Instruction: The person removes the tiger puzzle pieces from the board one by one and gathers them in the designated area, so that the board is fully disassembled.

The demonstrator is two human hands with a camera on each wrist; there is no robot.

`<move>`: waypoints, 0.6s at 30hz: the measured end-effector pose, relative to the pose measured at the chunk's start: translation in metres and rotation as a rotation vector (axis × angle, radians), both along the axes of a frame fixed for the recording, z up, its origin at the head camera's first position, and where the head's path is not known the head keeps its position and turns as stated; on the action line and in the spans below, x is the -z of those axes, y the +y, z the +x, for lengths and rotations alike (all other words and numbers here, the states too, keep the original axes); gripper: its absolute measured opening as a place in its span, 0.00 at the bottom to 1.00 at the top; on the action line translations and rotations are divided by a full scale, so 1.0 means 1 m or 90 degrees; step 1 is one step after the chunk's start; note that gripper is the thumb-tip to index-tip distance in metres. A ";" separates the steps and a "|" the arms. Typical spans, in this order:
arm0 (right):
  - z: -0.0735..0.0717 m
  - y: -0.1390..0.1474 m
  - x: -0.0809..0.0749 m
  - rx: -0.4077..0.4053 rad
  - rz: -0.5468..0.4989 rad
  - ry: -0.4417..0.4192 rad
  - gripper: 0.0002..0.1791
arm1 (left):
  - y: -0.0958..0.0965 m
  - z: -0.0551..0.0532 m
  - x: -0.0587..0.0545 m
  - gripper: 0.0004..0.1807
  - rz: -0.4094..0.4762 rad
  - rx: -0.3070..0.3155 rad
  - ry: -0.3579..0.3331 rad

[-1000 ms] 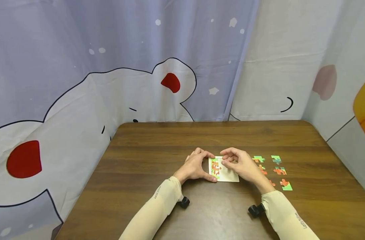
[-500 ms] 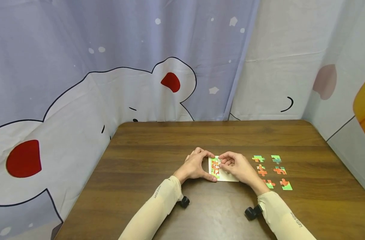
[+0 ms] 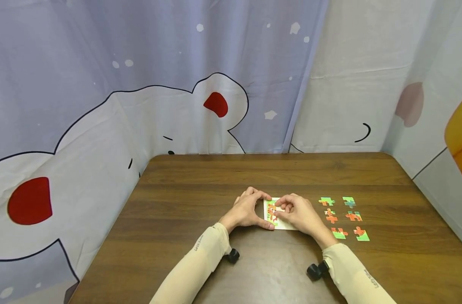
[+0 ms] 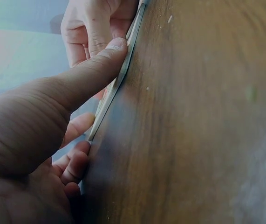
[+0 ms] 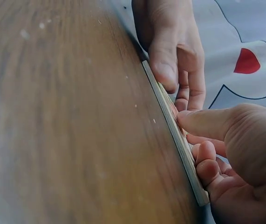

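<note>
A small pale puzzle board [image 3: 288,226] lies on the table in the head view, with a column of fitted pieces [image 3: 270,216] showing an orange animal on green along its left side. My left hand [image 3: 249,210] holds the board at its left end, index finger at the far edge and thumb [image 4: 112,51] at the near edge. My right hand [image 3: 300,214] reaches over the board, thumb [image 5: 202,122] and index fingertip touching the fitted pieces; its other fingers are bent. The fingertips partly hide the pieces. No loose piece shows in this hand.
Several loose puzzle pieces [image 3: 354,216] lie in two columns on the wooden table [image 3: 200,177], right of the board. A printed curtain [image 3: 155,118] hangs behind the table. Black wrist cameras [image 3: 314,272] sit below both wrists.
My right hand has moved left over the board, from above its bare part onto the fitted pieces, uncovering more loose pieces on the right. My left hand has stayed on the board.
</note>
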State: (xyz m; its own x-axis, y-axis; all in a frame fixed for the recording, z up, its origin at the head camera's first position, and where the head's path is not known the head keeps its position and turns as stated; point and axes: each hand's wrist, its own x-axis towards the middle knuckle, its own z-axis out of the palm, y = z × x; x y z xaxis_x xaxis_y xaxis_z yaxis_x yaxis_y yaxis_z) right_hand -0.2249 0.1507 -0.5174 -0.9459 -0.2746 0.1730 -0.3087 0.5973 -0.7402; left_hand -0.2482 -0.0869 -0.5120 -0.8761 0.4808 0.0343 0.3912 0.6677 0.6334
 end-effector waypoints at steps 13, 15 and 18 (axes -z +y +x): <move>0.000 -0.002 0.000 -0.010 -0.003 -0.007 0.11 | -0.001 -0.002 0.004 0.27 0.025 0.004 0.008; 0.000 -0.002 0.000 -0.011 -0.008 -0.011 0.11 | -0.001 -0.004 0.007 0.29 0.025 0.001 0.016; 0.000 -0.002 0.000 -0.020 -0.020 -0.011 0.11 | 0.000 -0.005 0.010 0.31 0.022 -0.004 0.020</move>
State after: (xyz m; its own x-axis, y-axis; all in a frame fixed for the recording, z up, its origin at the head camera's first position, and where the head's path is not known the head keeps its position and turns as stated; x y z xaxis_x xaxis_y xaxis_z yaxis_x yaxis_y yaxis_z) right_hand -0.2247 0.1486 -0.5173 -0.9398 -0.2989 0.1657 -0.3140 0.5640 -0.7637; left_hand -0.2536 -0.0866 -0.5224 -0.8773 0.4736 0.0782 0.4070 0.6476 0.6442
